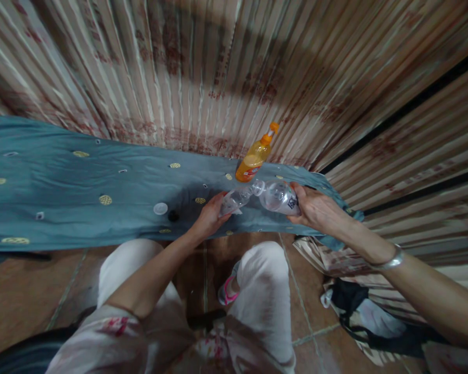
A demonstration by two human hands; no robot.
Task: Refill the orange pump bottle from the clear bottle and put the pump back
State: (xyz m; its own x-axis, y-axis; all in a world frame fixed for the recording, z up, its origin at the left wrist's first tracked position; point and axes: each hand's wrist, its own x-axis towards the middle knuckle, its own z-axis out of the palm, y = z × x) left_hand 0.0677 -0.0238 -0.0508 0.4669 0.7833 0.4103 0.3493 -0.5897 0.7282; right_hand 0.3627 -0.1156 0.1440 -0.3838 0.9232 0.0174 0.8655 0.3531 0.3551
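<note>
The two bottles (pixel 275 196) (pixel 234 200) in the hands are clear, glossy plastic. The orange bottle (pixel 253 158) behind them is shiny plastic too. The blue cloth (pixel 81 187) looks matt and soft, creased. The curtain (pixel 198 78) is striped fabric. The bangle (pixel 392 259) is bright metal. The floor (pixel 19 291) is smooth tile.

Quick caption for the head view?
Left hand and right hand tip two clear bottles mouth to mouth beside an orange bottle.

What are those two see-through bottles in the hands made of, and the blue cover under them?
Both the small bottle in the left hand and the larger bottle in the right hand look like thin clear glossy plastic, as light passes through them. The blue cover looks like soft matte cloth, judging by its wrinkles and woven yellow dots.
</note>
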